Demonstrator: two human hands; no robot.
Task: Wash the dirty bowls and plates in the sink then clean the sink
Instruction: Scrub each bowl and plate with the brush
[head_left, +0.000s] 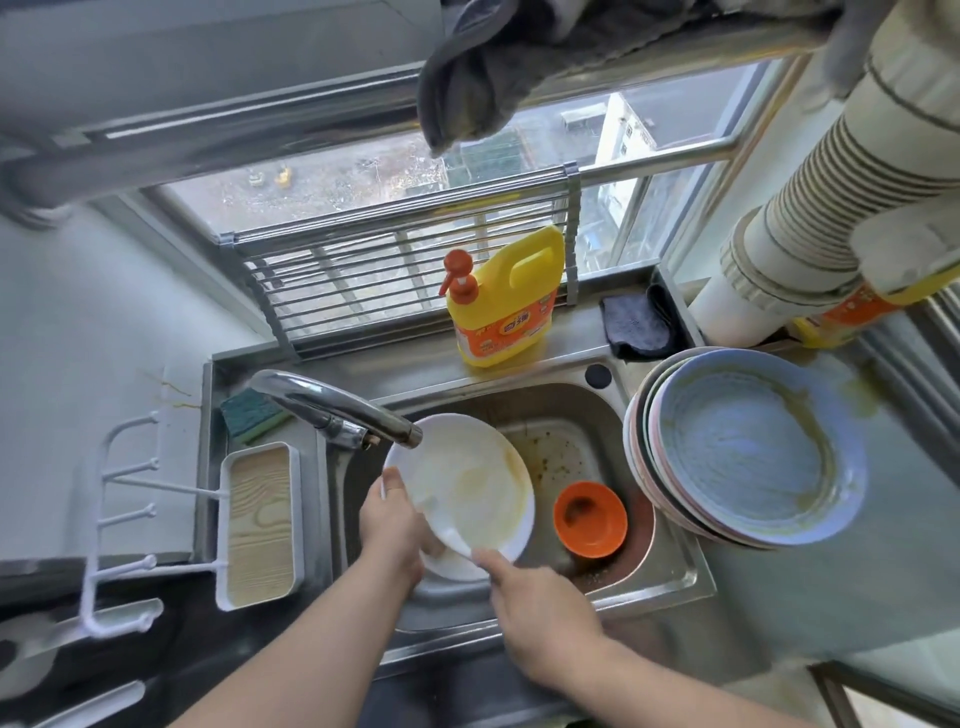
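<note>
Hands first: I see right hand pinching white plate at its near rim, left hand gripping its left edge, plate tilted over sink beneath faucet. Orange bowl sits in basin. Dirty stacked plates on right counter; detergent bottle behind.

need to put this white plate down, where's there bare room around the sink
Bare steel rim between the yellow detergent bottle and dark cloth. The right counter is crowded by the plate stack; the basin holds the orange bowl.

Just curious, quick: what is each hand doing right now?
Left hand: grips the white plate at its left rim.
Right hand: pinches the same plate's lower rim.
</note>
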